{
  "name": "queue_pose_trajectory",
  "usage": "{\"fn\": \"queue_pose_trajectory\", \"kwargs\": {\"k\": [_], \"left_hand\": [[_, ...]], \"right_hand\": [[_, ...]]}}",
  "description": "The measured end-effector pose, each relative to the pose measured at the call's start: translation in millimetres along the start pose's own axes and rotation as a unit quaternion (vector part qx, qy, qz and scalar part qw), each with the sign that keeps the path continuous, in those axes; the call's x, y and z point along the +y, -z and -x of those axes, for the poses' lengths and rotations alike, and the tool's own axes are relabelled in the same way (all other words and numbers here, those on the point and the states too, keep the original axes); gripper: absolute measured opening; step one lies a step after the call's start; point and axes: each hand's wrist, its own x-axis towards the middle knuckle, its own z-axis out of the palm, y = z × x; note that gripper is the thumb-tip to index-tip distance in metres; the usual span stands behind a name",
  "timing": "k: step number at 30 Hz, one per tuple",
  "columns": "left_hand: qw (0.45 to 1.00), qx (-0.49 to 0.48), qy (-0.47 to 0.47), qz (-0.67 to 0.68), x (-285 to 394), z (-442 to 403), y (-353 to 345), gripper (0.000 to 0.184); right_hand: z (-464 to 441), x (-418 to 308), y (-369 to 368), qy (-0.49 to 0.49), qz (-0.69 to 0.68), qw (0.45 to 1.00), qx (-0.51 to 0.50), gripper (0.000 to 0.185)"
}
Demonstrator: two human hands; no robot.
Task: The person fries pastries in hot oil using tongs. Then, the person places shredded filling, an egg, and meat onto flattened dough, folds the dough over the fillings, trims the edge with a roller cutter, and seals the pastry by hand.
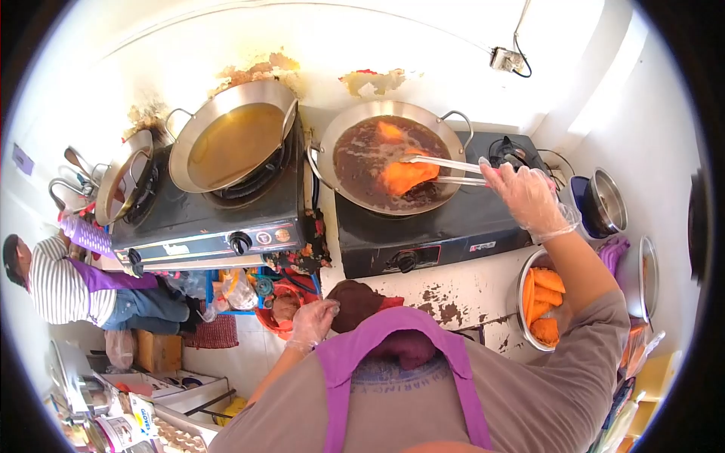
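My right hand (525, 196), in a clear plastic glove, is closed around metal tongs (453, 164). Their tips are at an orange battered piece (408, 177) in dark, bubbling oil. Another orange piece (390, 131) floats farther back in the same two-handled wok (355, 121). My left hand (312, 323), also gloved, is low by my chest with its fingers drawn together. Its fingertips meet the edge of a dark brown, rounded thing (355, 303), perhaps cloth; whether they grip it is unclear. Below my right forearm, a metal bowl (522, 302) holds several orange pieces (545, 291).
A second wok (181, 162) of yellowish oil sits on the left stove (204, 219), with a smaller wok (113, 177) beyond it. Metal bowls (606, 198) stand at right. Another person (75, 279) in a striped top is at far left. A red basin (276, 321) is below.
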Motion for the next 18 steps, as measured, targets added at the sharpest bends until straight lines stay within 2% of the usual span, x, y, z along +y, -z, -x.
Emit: {"fn": "queue_pose_trajectory", "kwargs": {"k": [4, 7, 13, 18], "left_hand": [[0.998, 0.026, -0.053, -0.005, -11.3, -3.2, -4.9, 0.013], [0.998, 0.023, -0.057, -0.002, -10.8, -5.6, -5.7, 0.012], [0.996, 0.027, -0.081, -0.008, -13.0, -11.0, -6.5, 0.012], [0.995, 0.024, -0.093, -0.003, -15.8, -10.0, -8.7, 0.011]], "right_hand": [[0.6, 6.5, 4.0, -0.007, -0.048, 0.999, -0.002, 0.049], [4.0, 11.8, 3.6, -0.007, -0.037, 0.999, -0.037, 0.060], [6.6, 29.6, 12.4, -0.018, -0.099, 0.994, -0.048, 0.052], [6.5, 41.3, 13.1, -0.015, -0.110, 0.991, -0.075, 0.052]]}}
